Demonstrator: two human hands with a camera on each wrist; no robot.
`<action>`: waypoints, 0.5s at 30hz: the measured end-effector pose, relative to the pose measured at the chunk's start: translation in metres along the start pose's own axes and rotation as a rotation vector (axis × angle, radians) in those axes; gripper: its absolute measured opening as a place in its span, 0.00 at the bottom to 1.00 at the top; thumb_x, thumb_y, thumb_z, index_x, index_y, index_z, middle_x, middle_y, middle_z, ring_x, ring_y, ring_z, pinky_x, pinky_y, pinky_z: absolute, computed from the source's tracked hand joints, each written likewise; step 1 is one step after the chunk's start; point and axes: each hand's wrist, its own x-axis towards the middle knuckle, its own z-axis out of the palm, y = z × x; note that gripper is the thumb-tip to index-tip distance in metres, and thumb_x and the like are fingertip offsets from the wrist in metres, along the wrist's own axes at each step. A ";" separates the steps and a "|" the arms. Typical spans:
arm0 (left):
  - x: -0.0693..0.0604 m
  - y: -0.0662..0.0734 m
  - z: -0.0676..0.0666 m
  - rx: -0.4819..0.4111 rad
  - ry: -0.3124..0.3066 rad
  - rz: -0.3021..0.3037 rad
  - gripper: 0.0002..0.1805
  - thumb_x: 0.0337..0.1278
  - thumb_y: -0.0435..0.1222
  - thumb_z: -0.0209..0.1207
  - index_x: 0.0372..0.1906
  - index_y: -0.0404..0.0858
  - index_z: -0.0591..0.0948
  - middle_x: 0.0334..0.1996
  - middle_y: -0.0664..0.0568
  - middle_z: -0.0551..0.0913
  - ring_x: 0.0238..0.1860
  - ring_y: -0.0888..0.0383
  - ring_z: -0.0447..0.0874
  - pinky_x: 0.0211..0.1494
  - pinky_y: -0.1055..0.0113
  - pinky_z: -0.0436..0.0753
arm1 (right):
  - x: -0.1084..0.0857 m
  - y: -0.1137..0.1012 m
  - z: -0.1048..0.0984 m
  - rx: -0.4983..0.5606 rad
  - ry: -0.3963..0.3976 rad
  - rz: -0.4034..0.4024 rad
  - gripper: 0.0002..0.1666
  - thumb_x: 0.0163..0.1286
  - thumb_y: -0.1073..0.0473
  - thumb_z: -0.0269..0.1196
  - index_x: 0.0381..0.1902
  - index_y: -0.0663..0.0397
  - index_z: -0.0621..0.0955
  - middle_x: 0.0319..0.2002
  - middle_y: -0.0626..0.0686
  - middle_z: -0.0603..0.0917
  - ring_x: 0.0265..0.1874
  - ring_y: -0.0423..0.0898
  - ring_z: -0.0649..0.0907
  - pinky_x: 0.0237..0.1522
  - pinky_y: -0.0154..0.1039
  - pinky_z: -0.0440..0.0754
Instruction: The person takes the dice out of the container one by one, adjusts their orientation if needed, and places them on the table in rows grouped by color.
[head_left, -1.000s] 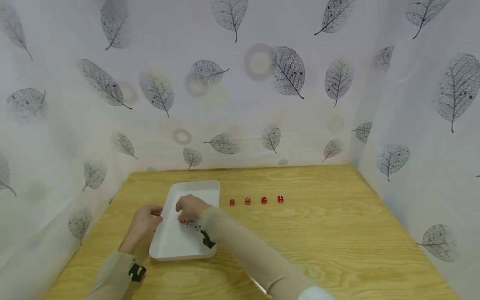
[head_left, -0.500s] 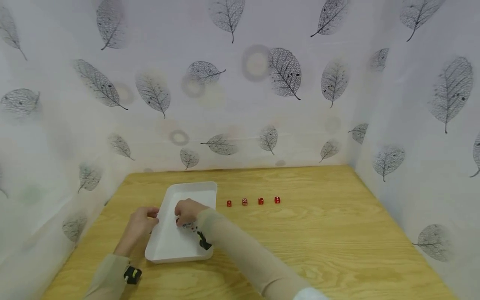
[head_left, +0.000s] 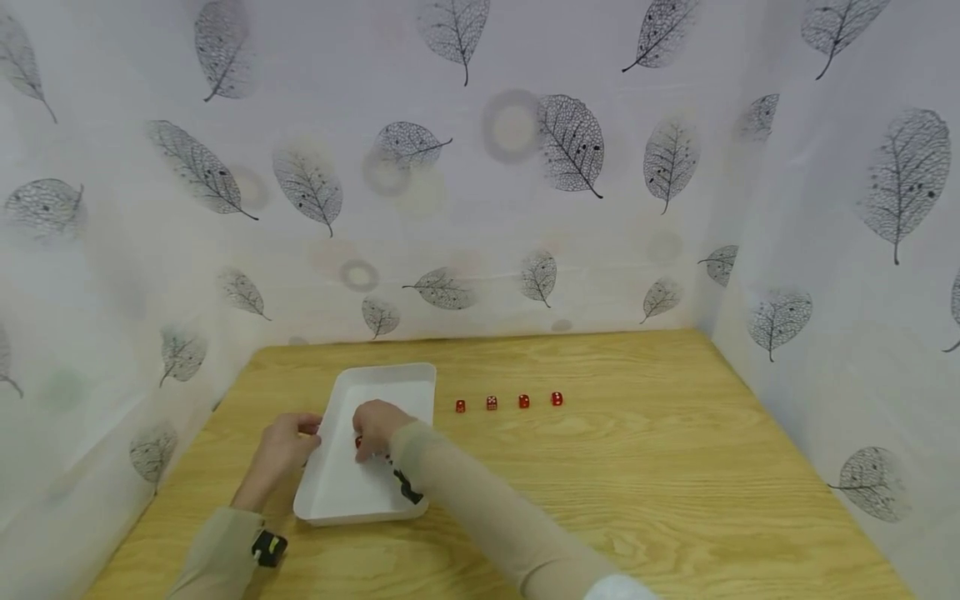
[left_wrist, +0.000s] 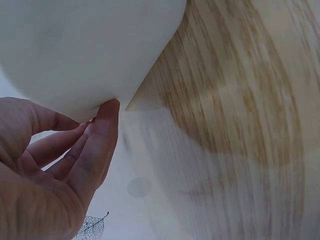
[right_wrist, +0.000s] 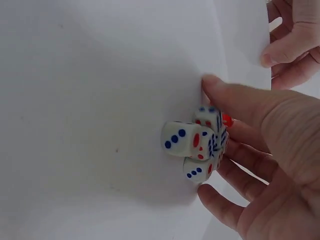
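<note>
Tray: one, white, shallow, rectangular; the white tray (head_left: 330,493) lies on a wood-grain bench (head_left: 645,467), toward its left side.

Dice in tray: a small clump of white dice (right_wrist: 176,138) with blue and red pips, touching one another; one red die (right_wrist: 228,120), partly hidden behind them. Full count hidden.

Dice on bench: four red dice (head_left: 492,402), spaced apart in a row right of the tray.

Left hand (head_left: 283,447): thumb and fingertips nearly closed, pinching the tray's left edge.

Right hand (head_left: 379,427): inside the tray, fingers part-bent and spread about the clump, red die near the fingers. Whether any die is gripped, cannot tell.

Step in hand: apparently singling out the red die from the white. Next move, by judgement, calls for a secure pinch on that die alone, the tray steadied meanwhile.

Changes against the frame half a second earlier: in the head view the white dice, then partly showing below the right hand, are now almost wholly covered; left hand and bench row unchanged.
</note>
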 end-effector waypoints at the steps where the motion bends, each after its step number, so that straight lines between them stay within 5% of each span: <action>1: 0.000 0.000 0.000 0.002 0.002 0.002 0.21 0.57 0.28 0.54 0.55 0.21 0.77 0.46 0.32 0.82 0.44 0.44 0.83 0.38 0.60 0.84 | 0.000 0.000 0.001 -0.017 0.011 -0.010 0.12 0.56 0.53 0.75 0.34 0.48 0.83 0.29 0.42 0.80 0.30 0.38 0.76 0.33 0.29 0.74; 7: 0.000 0.000 0.001 0.012 0.013 0.015 0.21 0.57 0.28 0.55 0.55 0.21 0.77 0.46 0.31 0.82 0.45 0.43 0.82 0.38 0.59 0.84 | 0.002 0.000 0.003 -0.096 0.073 -0.062 0.06 0.57 0.58 0.73 0.28 0.47 0.84 0.25 0.41 0.80 0.27 0.37 0.76 0.28 0.28 0.73; 15: 0.000 -0.001 0.001 -0.003 0.007 0.003 0.22 0.58 0.29 0.53 0.56 0.21 0.76 0.47 0.31 0.81 0.44 0.44 0.82 0.37 0.61 0.84 | -0.002 0.002 -0.005 0.009 0.048 -0.036 0.03 0.61 0.58 0.70 0.28 0.45 0.86 0.25 0.41 0.81 0.27 0.37 0.77 0.30 0.29 0.75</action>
